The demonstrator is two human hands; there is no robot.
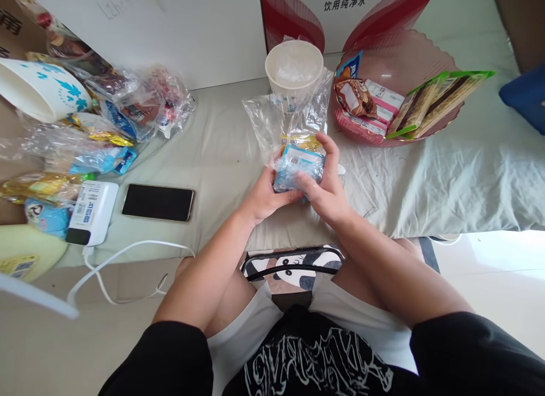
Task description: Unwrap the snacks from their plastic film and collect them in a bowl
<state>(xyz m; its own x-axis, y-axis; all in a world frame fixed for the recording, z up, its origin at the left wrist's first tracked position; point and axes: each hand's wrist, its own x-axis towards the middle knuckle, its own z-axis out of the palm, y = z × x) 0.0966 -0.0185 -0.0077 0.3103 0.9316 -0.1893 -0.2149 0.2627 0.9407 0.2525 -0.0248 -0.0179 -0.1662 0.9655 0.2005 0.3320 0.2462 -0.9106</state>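
Between my hands is a see-through plastic bag point(261, 121) with a blue snack packet point(293, 160) and a yellow packet point(304, 140) in its lower part. My left hand point(272, 193) is closed around the bag's left side and underside. My right hand point(326, 189) grips the right side, its thumb pressed on the front of the blue packet. The bag's loose upper end spreads away from me, in front of a white paper cup point(293, 95). Right of the cup, a pink ribbed bowl point(409, 50) holds several wrapped snacks.
On the left lie a phone point(158, 202), a white device point(94, 209) with a white cable point(140, 244), and a pile of snack bags point(140, 109) with a tipped paper cup point(46, 92). Large boxes point(183, 33) stand behind. A blue object point(525, 101) is at the right edge.
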